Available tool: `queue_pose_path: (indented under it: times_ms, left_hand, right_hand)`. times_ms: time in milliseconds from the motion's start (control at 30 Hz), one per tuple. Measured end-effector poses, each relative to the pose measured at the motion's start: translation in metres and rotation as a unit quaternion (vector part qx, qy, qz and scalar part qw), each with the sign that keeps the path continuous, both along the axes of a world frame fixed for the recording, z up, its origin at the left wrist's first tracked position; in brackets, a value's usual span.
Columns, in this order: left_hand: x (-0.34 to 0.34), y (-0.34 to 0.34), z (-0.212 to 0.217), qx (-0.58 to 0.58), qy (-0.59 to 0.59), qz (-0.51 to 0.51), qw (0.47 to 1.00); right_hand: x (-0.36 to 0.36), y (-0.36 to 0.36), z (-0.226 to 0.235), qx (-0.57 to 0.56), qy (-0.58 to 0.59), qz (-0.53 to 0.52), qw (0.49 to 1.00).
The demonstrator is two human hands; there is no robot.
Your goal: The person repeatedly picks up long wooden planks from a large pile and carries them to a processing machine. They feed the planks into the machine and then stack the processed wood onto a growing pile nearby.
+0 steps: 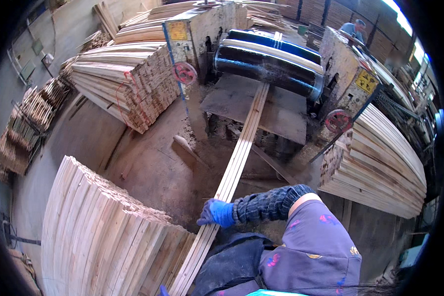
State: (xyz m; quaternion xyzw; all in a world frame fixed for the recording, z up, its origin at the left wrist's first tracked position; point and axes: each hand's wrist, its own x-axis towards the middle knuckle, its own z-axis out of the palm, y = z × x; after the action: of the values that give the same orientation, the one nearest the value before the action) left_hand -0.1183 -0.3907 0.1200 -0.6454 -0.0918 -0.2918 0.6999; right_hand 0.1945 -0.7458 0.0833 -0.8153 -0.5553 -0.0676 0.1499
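Note:
My right hand (217, 213), in a blue glove, is closed over a narrow bundle of long wooden strips (239, 158). The strips lie side by side, slanting from the bottom edge up to the machine. Their far ends reach over its flat metal bed (291, 116) to the dark roller (266, 66). Only a scrap of blue glove from my left hand (164, 291) shows at the bottom edge, beside the near end of the strips; its fingers are out of sight.
A tall stack of strips (93, 222) stands close on my left, another stack (375, 163) on the right. Bound lumber (118, 79) lies beyond at left. Red handwheels (184, 73) flank the machine bed. A person (352, 29) is behind the machine at far right.

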Motion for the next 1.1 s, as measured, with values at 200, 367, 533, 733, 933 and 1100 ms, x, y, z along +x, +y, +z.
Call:
queue_pose_path:
  times_ms: [200, 367, 533, 733, 933, 1100]
  left_hand:
    - [0.003, 0.035, -0.048, -0.517, 0.147, -0.154, 0.829]
    - [0.028, 0.033, -0.101, -0.687, 0.194, -0.116, 0.691]
    - [0.107, -0.067, -0.061, -0.768, 0.236, -0.121, 0.582]
    - [0.155, -0.096, -0.017, -0.774, 0.302, -0.215, 0.513]
    - [0.117, -0.056, 0.004, -0.866, 0.233, -0.191, 0.401]
    - [0.014, -0.016, -0.048, -0.911, 0.002, -0.050, 0.409]
  right_hand:
    - [0.046, -0.046, 0.004, -0.107, -0.051, -0.112, 0.987]
    - [0.030, -0.024, 0.018, -0.068, -0.018, -0.063, 0.996]
    - [-0.023, 0.040, 0.005, 0.037, -0.016, 0.019, 0.999]
    - [-0.036, 0.068, 0.014, 0.096, 0.037, 0.055, 0.993]
    - [-0.019, 0.068, 0.023, -0.035, 0.088, 0.084, 0.992]
    - [0.010, 0.043, 0.070, -0.113, 0.127, 0.060, 0.984]
